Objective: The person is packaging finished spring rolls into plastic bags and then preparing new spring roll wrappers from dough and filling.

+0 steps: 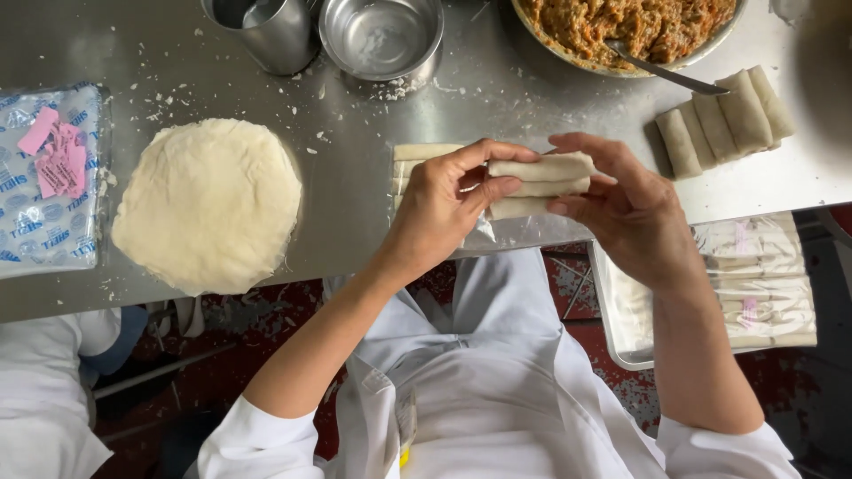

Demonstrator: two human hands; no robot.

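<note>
Both hands hold a small stack of pale rolled spring rolls (541, 184) above the front edge of the steel table (497, 89). My left hand (444, 208) grips the stack's left end with thumb on top. My right hand (626, 208) grips its right end. Under the stack lie more rolls (417, 164) on a clear plastic sheet (515, 232). A round stack of thin wrapper sheets (209, 204) lies to the left. At the far right sit several finished rolls (723, 120) side by side.
A large bowl of orange-brown filling (630, 27) with a spoon (661, 73) stands at the back. A small steel bowl (382, 35) and a steel cup (271, 31) stand at back left. A wrapper packet (49, 182) lies far left. A tray of wrapped rolls (763, 284) sits lower right.
</note>
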